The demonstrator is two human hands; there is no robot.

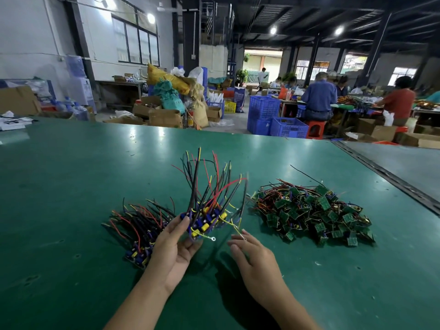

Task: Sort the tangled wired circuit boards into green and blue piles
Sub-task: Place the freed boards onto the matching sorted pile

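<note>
Any print on the boards is too small to read. The left hand (176,244) is raised over the green table (71,186) with its palm turned up. Its fingers and thumb curl round the base of a bunch of blue boards (204,222), whose red, black and yellow wires fan up toward 12 o'clock. The right hand (250,253), at 4 o'clock from the bunch, is palm down with its fingers loosely spread and holds nothing. A yellow wire (234,228) from the bunch trails to its fingertips; whether they touch is unclear. A pile of blue boards (140,232) lies at 8 o'clock from the bunch, partly behind the left hand. A pile of green boards (314,213) lies at 3 o'clock, well apart.
</note>
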